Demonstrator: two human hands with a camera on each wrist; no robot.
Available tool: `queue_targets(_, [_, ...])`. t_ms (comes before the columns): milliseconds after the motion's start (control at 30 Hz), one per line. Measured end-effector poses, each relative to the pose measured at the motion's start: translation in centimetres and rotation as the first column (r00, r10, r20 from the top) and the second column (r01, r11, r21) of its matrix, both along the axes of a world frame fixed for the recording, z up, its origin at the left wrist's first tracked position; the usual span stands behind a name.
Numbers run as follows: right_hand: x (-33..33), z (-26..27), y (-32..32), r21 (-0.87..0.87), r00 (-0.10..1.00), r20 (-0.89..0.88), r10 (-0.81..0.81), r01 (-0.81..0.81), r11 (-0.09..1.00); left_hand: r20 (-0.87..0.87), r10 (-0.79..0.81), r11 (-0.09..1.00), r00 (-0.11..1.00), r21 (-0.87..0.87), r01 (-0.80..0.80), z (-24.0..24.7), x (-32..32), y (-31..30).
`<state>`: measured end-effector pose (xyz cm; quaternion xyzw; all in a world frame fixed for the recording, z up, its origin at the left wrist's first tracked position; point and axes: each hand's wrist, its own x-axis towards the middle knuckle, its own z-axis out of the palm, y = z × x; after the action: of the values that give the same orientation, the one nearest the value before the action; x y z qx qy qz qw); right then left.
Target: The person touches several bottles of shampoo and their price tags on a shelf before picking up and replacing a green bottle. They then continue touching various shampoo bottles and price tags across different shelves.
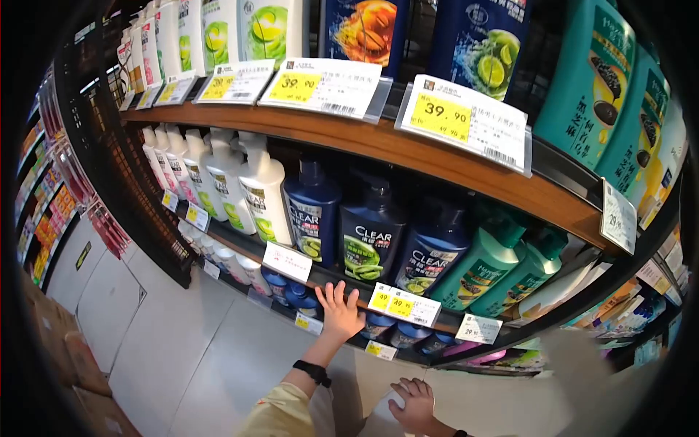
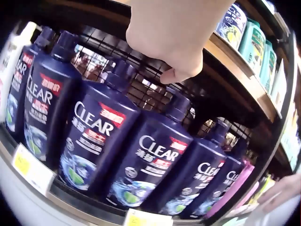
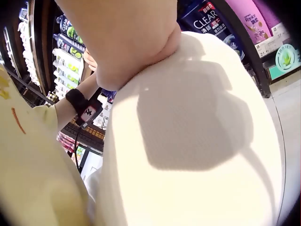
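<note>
My left hand [image 1: 341,312], a black band at its wrist, lies with fingers spread at the front edge of the middle shelf [image 1: 320,275]. Just behind the fingertips stand dark CLEAR pump bottles [image 1: 371,240]. In the left wrist view the same hand [image 2: 169,42] is above the lower shelf's row of navy CLEAR bottles [image 2: 96,136], its thumb near the pump tops. My right hand [image 1: 413,404] rests, fingers loosely extended, on a pale trouser leg [image 3: 211,188]. Neither hand holds anything.
White pump bottles [image 1: 262,193] stand to the left, green bottles [image 1: 477,266] to the right. Price tags [image 1: 404,304] line the shelf edges. Above, the wooden upper shelf edge [image 1: 349,131] juts out. Cardboard boxes [image 1: 87,364] sit on the tiled floor [image 1: 167,335] at left.
</note>
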<state>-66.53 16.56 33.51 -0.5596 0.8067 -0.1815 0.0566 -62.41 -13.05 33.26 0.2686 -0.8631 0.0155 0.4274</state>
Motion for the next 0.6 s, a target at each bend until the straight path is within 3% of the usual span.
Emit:
queue_targets(33, [-0.2,0.4,0.0,-0.001,1.0,0.001,0.006,-0.006,1.0,-0.065,-0.003,1.0,0.998,0.013,0.004,0.2,-0.2,0.5])
queue_targets(100, [-0.5,2.0,0.0,-0.036,1.0,0.003,0.026,-0.026,0.999,0.084,0.007,0.99,0.996,0.142,-0.019,1.6,0.4,1.2])
queue_targets(167, [-0.2,4.3,-0.3,0.02,0.997,0.07,0.013,-0.014,1.0,0.147,0.006,0.986,0.989,0.165,-0.031,3.0,1.1,1.7])
queue_targets(233, [0.4,6.8,-1.4,0.105,0.989,0.15,0.003,-0.019,0.994,0.346,-0.039,0.946,0.937,0.315,-0.077,5.6,2.1,2.8])
queue_targets(333, [0.1,6.4,-1.8,0.261,0.953,0.303,0.023,-0.106,0.96,0.479,-0.099,0.899,0.872,0.419,-0.128,10.4,4.6,4.1])
queue_targets(400, [1.3,7.2,-1.2,0.328,0.99,0.065,0.125,-0.139,0.934,0.515,-0.118,0.868,0.849,0.469,-0.164,12.9,7.2,5.2])
queue_targets(467, [2.9,9.8,0.7,0.372,0.964,-0.138,0.229,-0.164,0.914,0.547,-0.174,0.701,0.819,0.653,-0.288,14.9,10.6,6.8])
queue_targets(500, [2.8,9.6,2.7,0.442,0.958,0.1,0.269,-0.285,0.851,0.522,-0.151,0.659,0.839,0.686,-0.308,11.7,13.5,8.8])
queue_targets(533, [2.7,9.2,4.7,0.493,0.909,0.336,0.246,-0.392,0.777,0.522,-0.309,0.509,0.795,0.797,-0.325,12.1,17.0,10.1])
queue_targets(600, [3.6,13.9,5.2,0.536,0.884,0.444,0.146,-0.393,0.747,0.423,-0.616,0.241,0.664,0.904,-0.353,5.1,26.0,13.9])
